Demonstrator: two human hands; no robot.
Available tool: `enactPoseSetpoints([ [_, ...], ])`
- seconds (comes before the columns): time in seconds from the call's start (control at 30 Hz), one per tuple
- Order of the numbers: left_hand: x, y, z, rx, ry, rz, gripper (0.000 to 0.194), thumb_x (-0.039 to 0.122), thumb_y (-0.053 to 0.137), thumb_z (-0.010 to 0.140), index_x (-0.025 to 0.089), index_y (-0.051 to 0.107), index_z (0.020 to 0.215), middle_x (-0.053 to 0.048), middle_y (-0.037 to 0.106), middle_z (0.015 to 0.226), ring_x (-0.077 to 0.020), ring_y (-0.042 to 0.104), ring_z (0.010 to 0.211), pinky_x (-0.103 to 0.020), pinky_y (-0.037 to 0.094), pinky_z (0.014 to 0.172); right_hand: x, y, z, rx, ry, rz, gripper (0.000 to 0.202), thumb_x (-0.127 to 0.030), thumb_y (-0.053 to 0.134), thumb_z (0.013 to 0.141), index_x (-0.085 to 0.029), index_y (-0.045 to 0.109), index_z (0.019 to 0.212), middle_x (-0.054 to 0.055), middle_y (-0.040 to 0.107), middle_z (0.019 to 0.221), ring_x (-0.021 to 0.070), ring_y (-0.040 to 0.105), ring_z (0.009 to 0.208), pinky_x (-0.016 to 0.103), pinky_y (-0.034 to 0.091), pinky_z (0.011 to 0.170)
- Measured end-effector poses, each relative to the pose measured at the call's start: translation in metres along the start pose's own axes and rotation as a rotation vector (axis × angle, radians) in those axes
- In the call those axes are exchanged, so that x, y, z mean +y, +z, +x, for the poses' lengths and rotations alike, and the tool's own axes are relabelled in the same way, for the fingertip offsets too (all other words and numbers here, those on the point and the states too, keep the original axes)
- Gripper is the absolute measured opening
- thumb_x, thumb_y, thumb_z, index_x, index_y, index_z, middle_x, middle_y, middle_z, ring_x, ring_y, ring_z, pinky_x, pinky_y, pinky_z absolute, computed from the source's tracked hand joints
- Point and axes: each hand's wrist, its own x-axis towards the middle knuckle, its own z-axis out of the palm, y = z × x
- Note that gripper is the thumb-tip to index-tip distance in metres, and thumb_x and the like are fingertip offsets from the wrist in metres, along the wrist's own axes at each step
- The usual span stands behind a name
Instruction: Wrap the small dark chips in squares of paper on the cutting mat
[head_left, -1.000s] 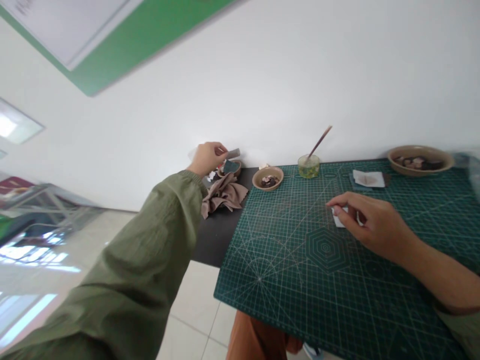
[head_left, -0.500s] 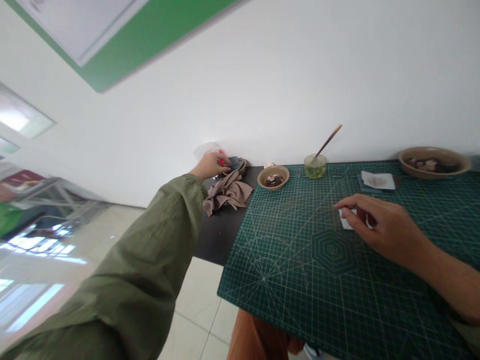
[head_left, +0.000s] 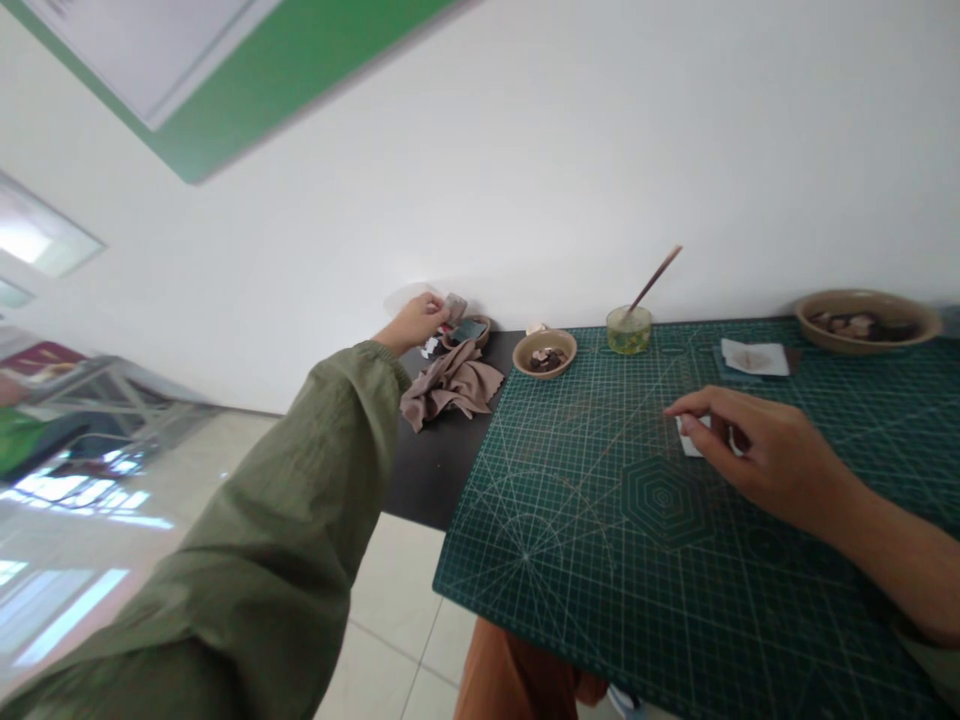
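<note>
My left hand [head_left: 415,322] reaches out to the far left, its fingers closed on a small grey block-like piece [head_left: 454,308]. That piece is above a bowl [head_left: 484,343] holding a dark grey-green sheet [head_left: 469,329]. A crumpled brown cloth [head_left: 454,388] lies just in front of the bowl. My right hand [head_left: 757,450] is low over the green cutting mat [head_left: 570,480], with its fingers curled and the thumb close to the index finger. A small white piece [head_left: 694,440] shows at the thumb, partly hidden under the hand.
A small bowl of dark and pale fragments [head_left: 545,355] stands on the mat's back left. Beside it is a glass jar [head_left: 629,332] with a brush-like stick leaning out. Folded white paper [head_left: 754,357] and a larger bowl [head_left: 866,322] are at the back right, along the wall.
My left hand has lifted slightly from the bowl and drawn a little to the left; the grey piece now shows in its fingers. My right hand has stayed in place.
</note>
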Motion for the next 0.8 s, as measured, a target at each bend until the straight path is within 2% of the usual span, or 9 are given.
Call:
enactPoseSetpoints([
  [0.1, 0.005, 0.002, -0.004, -0.083, -0.069, -0.166, 0.021, 0.036, 0.073, 0.102, 0.016, 0.075, 0.107, -0.009, 0.078, 0.101, -0.0231, 0.077, 0.091, -0.042, 0.065, 0.085, 0.001, 0.000, 0.000, 0.003, 0.003, -0.002, 0.019, -0.031, 0.059, 0.110, -0.024, 0.072, 0.121, 0.000, 0.069, 0.084, 0.0164, 0.058, 0.062, 0.034, 0.046, 0.065],
  [0.17, 0.009, 0.005, -0.008, -0.106, -0.089, -0.283, 0.017, 0.034, 0.071, 0.098, 0.018, 0.075, 0.102, -0.010, 0.080, 0.102, -0.0256, 0.079, 0.095, -0.043, 0.064, 0.087, 0.001, 0.000, 0.000, 0.006, 0.003, -0.002, 0.019, -0.031, 0.059, 0.110, -0.024, 0.072, 0.121, 0.000, 0.070, 0.085, 0.0166, 0.058, 0.062, 0.034, 0.046, 0.065],
  [0.27, 0.016, 0.007, -0.016, -0.114, -0.110, -0.424, 0.022, 0.037, 0.068, 0.095, 0.019, 0.075, 0.106, -0.012, 0.080, 0.108, -0.0277, 0.081, 0.099, -0.043, 0.064, 0.086, 0.001, 0.000, 0.000, 0.005, -0.005, 0.000, 0.018, -0.030, 0.059, 0.110, -0.023, 0.072, 0.120, 0.001, 0.072, 0.089, 0.0164, 0.059, 0.062, 0.034, 0.047, 0.066],
  [0.43, 0.023, 0.006, -0.023, -0.081, -0.102, -0.528, 0.027, 0.037, 0.075, 0.086, 0.017, 0.072, 0.103, -0.015, 0.081, 0.105, -0.0280, 0.078, 0.090, -0.042, 0.063, 0.078, 0.000, 0.000, 0.001, 0.014, -0.016, -0.006, 0.018, -0.030, 0.060, 0.110, -0.023, 0.073, 0.121, 0.001, 0.070, 0.085, 0.0162, 0.058, 0.061, 0.034, 0.046, 0.065],
  [0.57, 0.021, 0.009, -0.024, 0.014, -0.031, -0.497, 0.034, 0.041, 0.085, 0.079, 0.018, 0.067, 0.097, -0.011, 0.078, 0.098, -0.0230, 0.076, 0.086, -0.035, 0.061, 0.074, 0.000, -0.001, 0.001, 0.013, -0.014, -0.005, 0.019, -0.030, 0.059, 0.110, -0.023, 0.073, 0.121, 0.001, 0.070, 0.086, 0.0165, 0.058, 0.062, 0.034, 0.045, 0.066],
  [0.7, 0.014, 0.010, -0.025, 0.124, 0.041, -0.352, 0.048, 0.041, 0.092, 0.075, 0.020, 0.069, 0.112, -0.006, 0.078, 0.090, -0.0200, 0.072, 0.076, -0.030, 0.054, 0.067, 0.000, -0.001, 0.001, 0.007, -0.006, -0.005, 0.020, -0.031, 0.059, 0.110, -0.023, 0.073, 0.121, 0.001, 0.069, 0.084, 0.0169, 0.058, 0.062, 0.034, 0.045, 0.065],
  [0.8, 0.010, 0.006, -0.025, 0.131, 0.087, -0.174, 0.038, 0.035, 0.096, 0.073, 0.020, 0.077, 0.101, -0.005, 0.077, 0.083, -0.0217, 0.071, 0.079, -0.031, 0.053, 0.070, 0.001, 0.000, 0.000, -0.002, 0.006, -0.001, 0.020, -0.032, 0.059, 0.110, -0.023, 0.073, 0.121, 0.001, 0.070, 0.085, 0.0173, 0.058, 0.062, 0.034, 0.046, 0.066],
])
